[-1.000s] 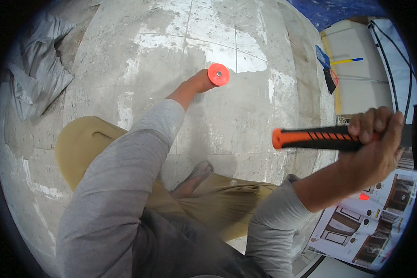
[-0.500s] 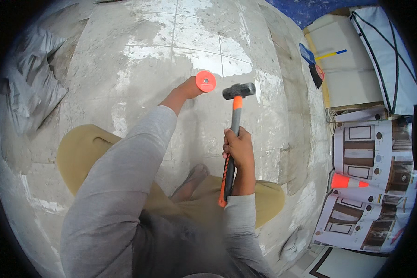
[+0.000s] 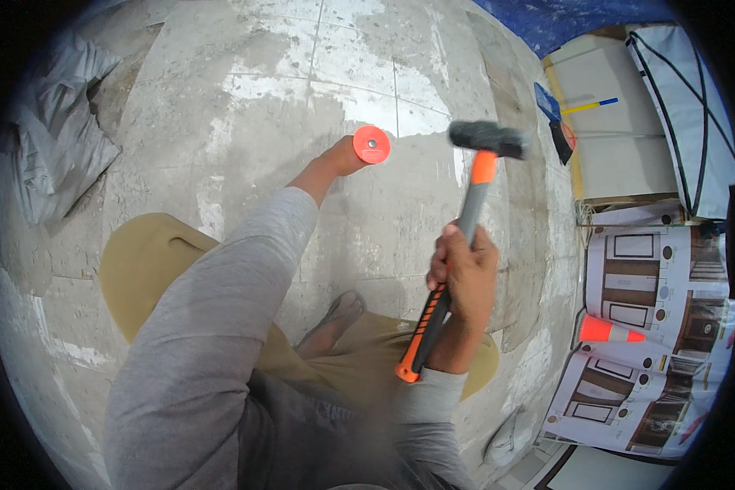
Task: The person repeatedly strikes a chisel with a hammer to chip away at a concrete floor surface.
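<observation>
Left hand gripping orange-capped chisel steady against floor, right hand clenched on hammer, raised for swing.

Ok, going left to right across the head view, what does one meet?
Grey cloth → left hand holding the orange disc → right hand gripping the hammer → orange cone on printed sheets.
</observation>
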`<action>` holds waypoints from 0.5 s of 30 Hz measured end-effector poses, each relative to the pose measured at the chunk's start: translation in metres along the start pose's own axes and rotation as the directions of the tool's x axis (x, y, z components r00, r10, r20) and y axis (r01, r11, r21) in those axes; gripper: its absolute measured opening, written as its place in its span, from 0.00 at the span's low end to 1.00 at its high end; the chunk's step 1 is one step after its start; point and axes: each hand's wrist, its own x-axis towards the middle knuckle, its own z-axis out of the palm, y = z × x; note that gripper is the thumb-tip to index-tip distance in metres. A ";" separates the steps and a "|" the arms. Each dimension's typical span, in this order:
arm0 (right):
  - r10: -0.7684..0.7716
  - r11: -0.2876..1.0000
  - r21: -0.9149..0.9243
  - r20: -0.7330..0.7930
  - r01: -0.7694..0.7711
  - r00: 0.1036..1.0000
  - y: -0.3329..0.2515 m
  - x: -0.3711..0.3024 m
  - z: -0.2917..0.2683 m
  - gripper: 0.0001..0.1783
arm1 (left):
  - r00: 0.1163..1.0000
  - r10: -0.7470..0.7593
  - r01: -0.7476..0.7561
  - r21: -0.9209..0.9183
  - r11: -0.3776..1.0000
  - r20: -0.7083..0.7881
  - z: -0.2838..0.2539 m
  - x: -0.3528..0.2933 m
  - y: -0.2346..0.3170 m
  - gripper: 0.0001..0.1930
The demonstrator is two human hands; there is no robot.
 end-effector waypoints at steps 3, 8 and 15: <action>-0.200 0.980 -0.001 -0.065 0.201 0.978 -0.041 -0.007 -0.002 0.09 | 0.998 0.052 -0.054 -0.052 0.997 -0.036 -0.003 -0.002 -0.010 0.24; -0.655 0.745 -0.065 -0.252 0.663 0.712 -0.123 -0.005 -0.017 0.10 | 0.997 -0.029 0.028 0.021 0.999 0.065 0.005 0.008 0.016 0.23; -0.404 0.880 -0.329 -0.144 0.342 0.903 0.035 0.074 0.012 0.13 | 0.995 -0.032 0.016 0.168 0.986 0.093 0.004 0.011 -0.002 0.24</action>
